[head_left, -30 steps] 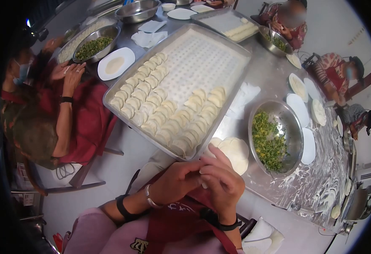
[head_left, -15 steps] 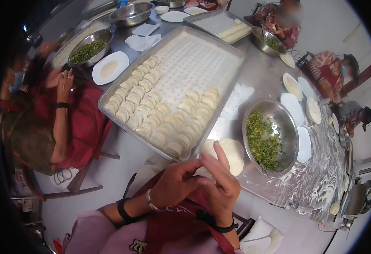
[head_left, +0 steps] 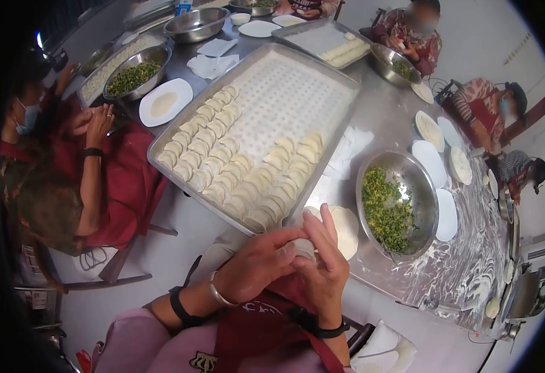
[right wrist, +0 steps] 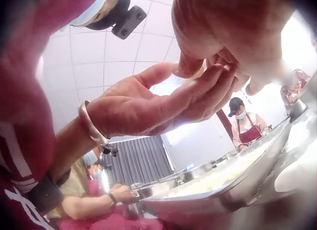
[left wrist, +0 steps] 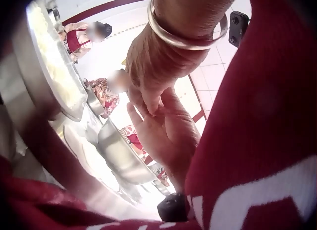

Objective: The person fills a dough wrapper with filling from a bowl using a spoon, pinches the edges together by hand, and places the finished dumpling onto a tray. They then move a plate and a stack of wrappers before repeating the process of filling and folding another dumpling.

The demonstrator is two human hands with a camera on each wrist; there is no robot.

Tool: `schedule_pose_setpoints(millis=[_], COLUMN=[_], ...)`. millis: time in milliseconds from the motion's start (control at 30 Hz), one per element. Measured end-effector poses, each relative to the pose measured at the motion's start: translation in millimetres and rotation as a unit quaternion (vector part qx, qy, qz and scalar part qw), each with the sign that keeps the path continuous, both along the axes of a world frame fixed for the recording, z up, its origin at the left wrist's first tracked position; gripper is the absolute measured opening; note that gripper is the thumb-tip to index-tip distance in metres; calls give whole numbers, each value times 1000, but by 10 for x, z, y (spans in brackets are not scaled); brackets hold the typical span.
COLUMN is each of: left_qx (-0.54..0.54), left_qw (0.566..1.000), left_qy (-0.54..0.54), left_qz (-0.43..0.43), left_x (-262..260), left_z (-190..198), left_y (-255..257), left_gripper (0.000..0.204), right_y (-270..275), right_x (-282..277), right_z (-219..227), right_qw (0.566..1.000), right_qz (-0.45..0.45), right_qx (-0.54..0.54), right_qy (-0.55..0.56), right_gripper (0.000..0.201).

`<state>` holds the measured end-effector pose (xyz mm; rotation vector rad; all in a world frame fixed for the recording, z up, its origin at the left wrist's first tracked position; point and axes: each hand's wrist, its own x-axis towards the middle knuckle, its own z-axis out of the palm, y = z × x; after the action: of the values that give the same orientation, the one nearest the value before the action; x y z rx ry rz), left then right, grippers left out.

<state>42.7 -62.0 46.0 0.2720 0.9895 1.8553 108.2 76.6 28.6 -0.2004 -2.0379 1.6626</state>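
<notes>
A pale dumpling sits between my two hands just in front of the tray's near corner. My left hand, with a silver bangle at the wrist, pinches it from the left, thumb on its near side. From the other side my right hand grips its edge, the index finger pointing up. In the right wrist view the left hand reaches to the right hand's fingertips, and the dumpling is mostly hidden there. Round dough wrappers lie stacked on the table behind my right hand.
A large metal tray holds rows of folded dumplings. To the right stands a steel bowl of chopped green and yellow filling. White plates line the floury steel table. Another person works at the left.
Both hands have turned and drawn slightly closer, and the dumpling now shows between the fingers. The view has shifted slightly. At the left, the other person's hands have come together.
</notes>
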Motion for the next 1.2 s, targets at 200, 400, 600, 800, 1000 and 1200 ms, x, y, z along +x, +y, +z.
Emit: schedule_pose_setpoints(millis=[200, 400, 600, 800, 1000, 1200], left_qx=[26, 60, 34, -55, -147, -346], left_qw=[998, 992, 999, 995, 949, 735], left_qy=[-51, -108, -17, 76, 231, 554], left_qz=[10, 30, 27, 28, 156, 180], left_x=[48, 39, 100, -181, -1032, -1876], left_z=[-131, -86, -233, -221, -273, -531], left_y=[92, 81, 118, 106, 9, 125], left_gripper=[47, 43, 40, 31, 38, 36], right_y=[172, 94, 107, 217, 475, 536], right_x=[10, 31, 68, 285, 714, 815], right_z=[-215, -207, -271, -82, -188, -528], right_qw=[983, 985, 958, 973, 988, 987], right_qz=[41, -6, -25, -41, -99, -120], right_qx=[178, 171, 286, 226, 85, -19], right_qy=[15, 29, 27, 6, -78, -107], right_gripper=[41, 42, 46, 39, 31, 26])
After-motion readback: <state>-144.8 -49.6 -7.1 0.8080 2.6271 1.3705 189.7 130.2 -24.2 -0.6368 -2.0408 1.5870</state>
